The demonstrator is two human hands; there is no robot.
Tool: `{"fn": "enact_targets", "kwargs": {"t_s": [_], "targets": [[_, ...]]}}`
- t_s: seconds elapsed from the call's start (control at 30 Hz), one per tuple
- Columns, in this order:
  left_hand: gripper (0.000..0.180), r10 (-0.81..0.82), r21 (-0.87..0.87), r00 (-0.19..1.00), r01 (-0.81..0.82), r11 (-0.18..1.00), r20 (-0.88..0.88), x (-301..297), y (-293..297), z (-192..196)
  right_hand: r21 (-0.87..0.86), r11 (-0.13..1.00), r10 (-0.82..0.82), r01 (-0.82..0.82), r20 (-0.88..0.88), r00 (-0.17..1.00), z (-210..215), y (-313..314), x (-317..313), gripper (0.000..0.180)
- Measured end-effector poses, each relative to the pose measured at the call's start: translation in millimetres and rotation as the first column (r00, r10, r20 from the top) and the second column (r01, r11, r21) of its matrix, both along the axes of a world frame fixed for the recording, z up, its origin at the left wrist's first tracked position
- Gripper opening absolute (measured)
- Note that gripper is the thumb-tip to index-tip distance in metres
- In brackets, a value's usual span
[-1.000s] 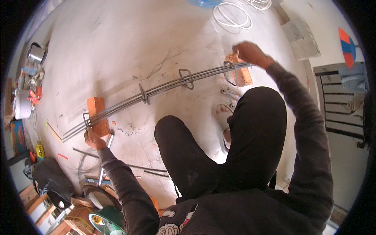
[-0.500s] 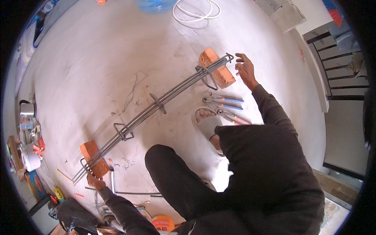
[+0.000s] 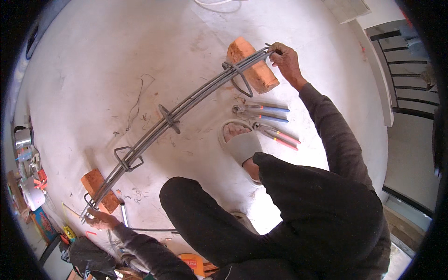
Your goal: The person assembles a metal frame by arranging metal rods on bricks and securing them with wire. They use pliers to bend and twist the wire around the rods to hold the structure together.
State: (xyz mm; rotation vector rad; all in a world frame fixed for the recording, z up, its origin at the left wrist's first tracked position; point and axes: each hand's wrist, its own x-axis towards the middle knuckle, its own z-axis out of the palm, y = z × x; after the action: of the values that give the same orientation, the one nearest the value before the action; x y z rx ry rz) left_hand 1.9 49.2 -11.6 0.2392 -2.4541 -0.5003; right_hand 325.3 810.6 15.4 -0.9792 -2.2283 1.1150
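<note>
A bundle of long steel rebars lies slantwise across two orange bricks, with several bent wire-like stirrups set around it. My right hand is closed around the hooked far-right ends of the rebars, beside the far brick. At the near-left ends, my left hand has its fingers curled on the bars next to the near brick. One stirrup sits close to those left fingers. Part of the left grip is hidden by the hand itself.
Blue-handled pincers and red-handled pincers lie by my sandalled foot. Loose tie wire is on the floor. A metal tube, an orange tub and a yellow tool are nearby at left.
My right hand has gone from open beside the hooked ends to closed around them. The left hand has shifted slightly along the near ends, and the whole view has moved.
</note>
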Motion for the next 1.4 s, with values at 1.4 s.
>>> {"fn": "enact_targets", "kwargs": {"t_s": [1.4], "targets": [[0.022, -0.993, 0.749, 0.073, 0.652, 0.119, 0.094, 192.9, 556.7, 47.5, 0.326, 0.682, 0.309, -0.655, 0.684, 0.661, 62.9, 29.5, 20.4, 0.022]]}}
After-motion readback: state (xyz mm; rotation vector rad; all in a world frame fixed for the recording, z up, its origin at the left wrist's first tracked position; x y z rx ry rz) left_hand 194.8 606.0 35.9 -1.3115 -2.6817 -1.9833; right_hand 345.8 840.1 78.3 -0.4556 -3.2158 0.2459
